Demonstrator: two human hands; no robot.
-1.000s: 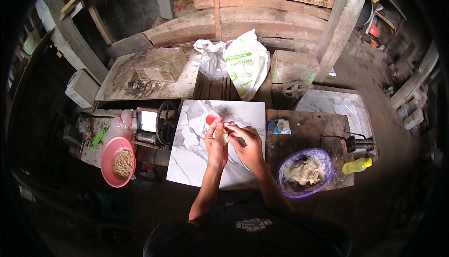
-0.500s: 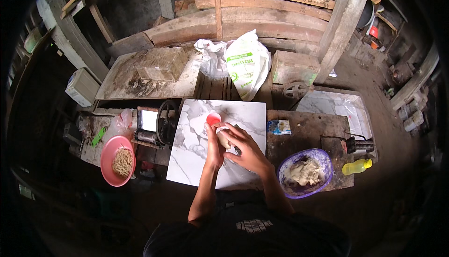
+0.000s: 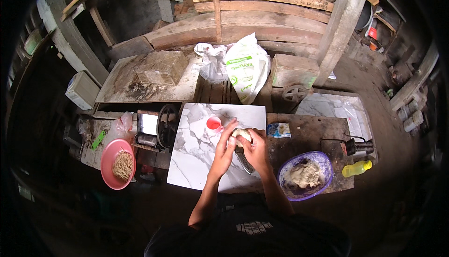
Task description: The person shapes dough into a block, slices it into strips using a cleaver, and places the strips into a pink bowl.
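Over the marble-patterned board (image 3: 191, 163) my two hands hold a small pale lump of dough (image 3: 242, 134) between them. My right hand (image 3: 257, 149) curls round its right side, thumb on the near face. On the other side my left hand (image 3: 224, 152) presses it with the thumb, fingers pointing up and forward. Beneath my right hand lies a narrow dark tool like a knife (image 3: 244, 163), partly hidden. A red cup (image 3: 213, 124) stands just beyond my left hand. To the right, a purple basin (image 3: 281, 178) holds a larger mass of dough (image 3: 306, 174).
At the left, a pink basin (image 3: 106, 173) holds thin dough strips, beside a machine with a black handwheel (image 3: 167, 125). A blue-white packet (image 3: 278, 130) and a yellow bottle (image 3: 357, 168) lie on the right. White sacks (image 3: 248, 70) stand behind the board.
Both hands have moved right and nearer, away from the red cup, which now shows fully. The dough lump shows more clearly between them, and the dark tool has come into sight.
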